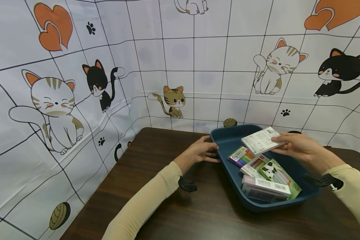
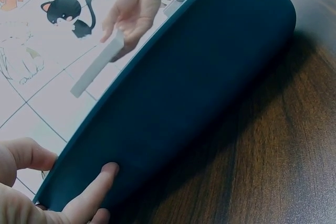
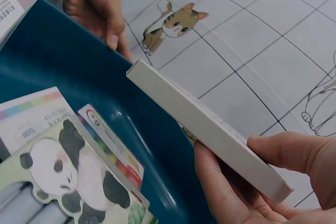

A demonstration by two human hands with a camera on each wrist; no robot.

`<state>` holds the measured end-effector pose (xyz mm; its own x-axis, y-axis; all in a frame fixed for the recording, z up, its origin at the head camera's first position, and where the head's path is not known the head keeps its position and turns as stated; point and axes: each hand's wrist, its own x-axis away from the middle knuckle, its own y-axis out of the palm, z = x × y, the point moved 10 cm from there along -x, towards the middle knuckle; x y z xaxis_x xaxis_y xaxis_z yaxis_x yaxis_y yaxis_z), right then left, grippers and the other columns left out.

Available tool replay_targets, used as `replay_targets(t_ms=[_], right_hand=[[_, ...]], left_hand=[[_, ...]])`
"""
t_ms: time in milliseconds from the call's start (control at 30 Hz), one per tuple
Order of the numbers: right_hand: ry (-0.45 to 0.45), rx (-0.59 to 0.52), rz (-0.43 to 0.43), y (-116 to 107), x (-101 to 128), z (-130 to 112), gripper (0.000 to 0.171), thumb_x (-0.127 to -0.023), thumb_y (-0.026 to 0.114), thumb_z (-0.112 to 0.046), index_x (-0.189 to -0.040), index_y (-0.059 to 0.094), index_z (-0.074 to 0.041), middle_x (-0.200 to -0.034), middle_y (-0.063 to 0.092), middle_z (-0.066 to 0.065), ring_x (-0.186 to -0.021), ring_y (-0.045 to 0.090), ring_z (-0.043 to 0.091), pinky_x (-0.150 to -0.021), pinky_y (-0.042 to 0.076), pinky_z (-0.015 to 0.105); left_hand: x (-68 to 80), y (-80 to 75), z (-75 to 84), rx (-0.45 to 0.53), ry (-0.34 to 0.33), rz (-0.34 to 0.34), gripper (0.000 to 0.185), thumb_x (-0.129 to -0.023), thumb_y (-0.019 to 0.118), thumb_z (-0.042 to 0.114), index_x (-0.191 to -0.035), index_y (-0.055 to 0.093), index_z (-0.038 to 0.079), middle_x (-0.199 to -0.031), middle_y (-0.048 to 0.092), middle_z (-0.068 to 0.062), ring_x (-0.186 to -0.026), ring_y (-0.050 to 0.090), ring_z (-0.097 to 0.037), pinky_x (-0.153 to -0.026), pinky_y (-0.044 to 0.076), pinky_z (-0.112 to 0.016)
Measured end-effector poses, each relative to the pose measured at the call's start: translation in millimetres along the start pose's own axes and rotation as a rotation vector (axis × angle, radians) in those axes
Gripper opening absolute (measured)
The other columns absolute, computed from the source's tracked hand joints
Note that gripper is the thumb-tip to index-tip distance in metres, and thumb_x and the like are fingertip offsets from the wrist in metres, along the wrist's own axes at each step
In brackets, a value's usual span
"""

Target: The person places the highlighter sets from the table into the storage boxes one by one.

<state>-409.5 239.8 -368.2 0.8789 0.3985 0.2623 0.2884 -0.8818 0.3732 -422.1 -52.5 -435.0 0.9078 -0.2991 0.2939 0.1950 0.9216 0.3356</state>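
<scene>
My right hand pinches a flat white box by one end, thumb on top and fingers below. It holds the box above a dark blue plastic bin; in the right wrist view the box's plain white side faces the camera. My left hand grips the bin's left rim, with a finger pressed on the outer wall. Inside the bin lie a green panda box, a colourful marker pack, a white box with coloured stripes and a clear-sided pinkish case.
The bin stands on a dark brown wooden table. Behind and to the left hangs a white sheet printed with cats, hearts and grid lines. The bin's far rim is close to that sheet.
</scene>
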Motion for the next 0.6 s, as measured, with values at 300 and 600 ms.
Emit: replay_targets(t_ms=[300, 600], right_hand=[[0.027, 0.009, 0.002, 13.2, -9.9, 2.9, 0.095, -0.103, 0.054, 0.004, -0.158, -0.022, -0.012, -0.114, 0.062, 0.015, -0.106, 0.067, 0.027, -0.107, 0.041, 0.048], [0.037, 0.008, -0.009, 20.1, -19.2, 8.5, 0.093, -0.104, 0.051, 0.006, -0.158, -0.023, -0.012, -0.114, 0.06, 0.016, -0.104, 0.067, 0.029, -0.109, 0.038, 0.049]], left_hand=[[1.5, 0.7, 3.2, -0.012, 0.003, -0.001, 0.088, -0.088, 0.069, -0.007, -0.159, 0.027, 0.02, -0.12, 0.046, -0.026, -0.11, 0.06, -0.046, -0.075, 0.059, -0.056], [-0.6, 0.1, -0.3, -0.003, 0.002, 0.006, 0.087, -0.088, 0.069, -0.008, -0.159, 0.027, 0.02, -0.12, 0.047, -0.026, -0.109, 0.06, -0.046, -0.075, 0.06, -0.056]])
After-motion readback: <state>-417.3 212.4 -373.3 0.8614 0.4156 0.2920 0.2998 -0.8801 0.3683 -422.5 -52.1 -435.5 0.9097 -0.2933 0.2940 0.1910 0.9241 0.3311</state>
